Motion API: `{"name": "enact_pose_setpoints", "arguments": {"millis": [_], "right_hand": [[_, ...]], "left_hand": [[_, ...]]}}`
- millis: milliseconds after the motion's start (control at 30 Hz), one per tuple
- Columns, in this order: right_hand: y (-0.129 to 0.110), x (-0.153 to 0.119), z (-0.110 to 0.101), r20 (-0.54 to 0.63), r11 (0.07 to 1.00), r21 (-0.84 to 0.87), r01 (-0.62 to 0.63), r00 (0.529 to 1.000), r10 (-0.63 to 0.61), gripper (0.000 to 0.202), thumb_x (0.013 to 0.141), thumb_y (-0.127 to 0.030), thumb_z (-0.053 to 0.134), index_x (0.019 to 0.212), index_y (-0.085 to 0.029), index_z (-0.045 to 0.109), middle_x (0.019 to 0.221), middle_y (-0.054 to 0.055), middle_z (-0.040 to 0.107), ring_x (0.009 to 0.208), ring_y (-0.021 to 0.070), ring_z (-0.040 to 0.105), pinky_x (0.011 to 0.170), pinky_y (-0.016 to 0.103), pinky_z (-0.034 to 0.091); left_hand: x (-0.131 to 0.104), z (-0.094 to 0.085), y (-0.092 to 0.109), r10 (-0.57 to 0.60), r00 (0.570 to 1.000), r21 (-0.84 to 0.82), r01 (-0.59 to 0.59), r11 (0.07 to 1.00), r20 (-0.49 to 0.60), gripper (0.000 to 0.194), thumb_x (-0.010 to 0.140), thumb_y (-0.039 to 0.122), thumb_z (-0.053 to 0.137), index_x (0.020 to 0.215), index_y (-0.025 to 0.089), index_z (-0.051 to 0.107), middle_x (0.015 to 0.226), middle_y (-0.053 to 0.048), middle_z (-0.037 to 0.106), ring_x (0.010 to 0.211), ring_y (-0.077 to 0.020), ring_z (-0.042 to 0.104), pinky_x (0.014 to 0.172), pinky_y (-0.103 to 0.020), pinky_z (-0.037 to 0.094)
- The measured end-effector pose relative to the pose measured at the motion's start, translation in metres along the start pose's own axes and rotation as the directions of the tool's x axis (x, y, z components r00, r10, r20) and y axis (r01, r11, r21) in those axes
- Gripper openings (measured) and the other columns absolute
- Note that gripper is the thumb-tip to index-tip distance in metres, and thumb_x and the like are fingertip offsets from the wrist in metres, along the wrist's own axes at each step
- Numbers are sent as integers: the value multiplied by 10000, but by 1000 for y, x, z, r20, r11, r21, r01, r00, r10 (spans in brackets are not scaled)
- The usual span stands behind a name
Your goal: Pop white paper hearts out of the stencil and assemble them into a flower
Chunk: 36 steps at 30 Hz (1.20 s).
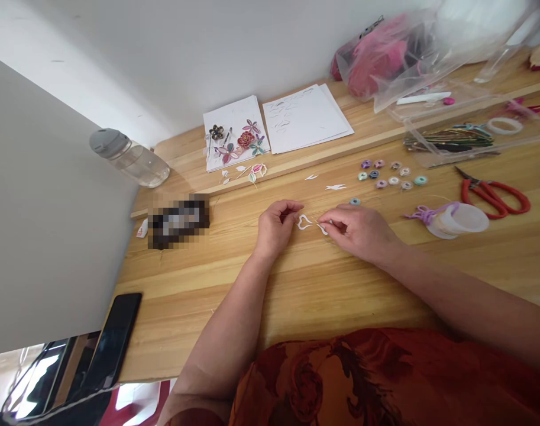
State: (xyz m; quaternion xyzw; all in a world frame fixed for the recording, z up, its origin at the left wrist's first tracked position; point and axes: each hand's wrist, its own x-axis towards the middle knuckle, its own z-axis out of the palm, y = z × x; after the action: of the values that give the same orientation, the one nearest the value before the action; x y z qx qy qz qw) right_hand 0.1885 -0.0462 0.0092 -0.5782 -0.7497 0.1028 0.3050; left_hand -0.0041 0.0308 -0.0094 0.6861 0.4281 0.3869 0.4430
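Near the middle of the wooden table, my left hand pinches the left edge of a white heart-like paper outline. My right hand is close by on the right, thumb and fingers closed on a second small white paper piece. Part of that piece is hidden under the fingertips. A light blue thread bobbin lies just beyond my right hand. White paper cut-outs rest a little farther back.
Several thread bobbins sit at the right, near red-handled scissors and a white cup with purple cord. A raised ledge holds paper sheets, flower ornaments and a water bottle. A clear tray and a phone flank the table.
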Motion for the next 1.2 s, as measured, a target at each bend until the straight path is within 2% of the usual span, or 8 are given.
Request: {"name": "enact_pose_setpoints", "arguments": {"millis": [267,567,1000,1200], "right_hand": [[-1,1,1,21,996,57,-69,997,68,106,844,-230,628,866,-219,731,710,-1,666,613,140,565,610,268,398],[-2,1,2,30,993,73,-95,995,93,114,842,-239,630,862,-215,740,710,3,678,603,142,566,604,272,392],[2,1,5,11,996,40,-76,997,76,124,843,-252,616,883,-220,729,678,6,658,598,154,576,599,281,401],[1,1,4,0,996,44,-81,997,81,113,844,-237,613,864,-216,722,664,-2,644,585,145,555,595,275,394]], "left_hand": [[0,1,-3,49,999,89,-48,995,-13,212,814,81,600,944,184,732,949,-52,733,865,-155,674,821,-294,540],[1,-2,-2,185,982,204,-189,961,39,233,833,56,600,953,200,738,966,-45,738,911,-160,680,863,-297,538],[1,-2,-2,180,983,211,-185,960,40,230,838,71,603,963,209,737,978,-47,739,918,-168,682,864,-305,542],[1,-4,-2,218,976,224,-219,950,31,242,834,48,595,961,201,732,981,-49,740,916,-163,680,855,-295,538]]}}
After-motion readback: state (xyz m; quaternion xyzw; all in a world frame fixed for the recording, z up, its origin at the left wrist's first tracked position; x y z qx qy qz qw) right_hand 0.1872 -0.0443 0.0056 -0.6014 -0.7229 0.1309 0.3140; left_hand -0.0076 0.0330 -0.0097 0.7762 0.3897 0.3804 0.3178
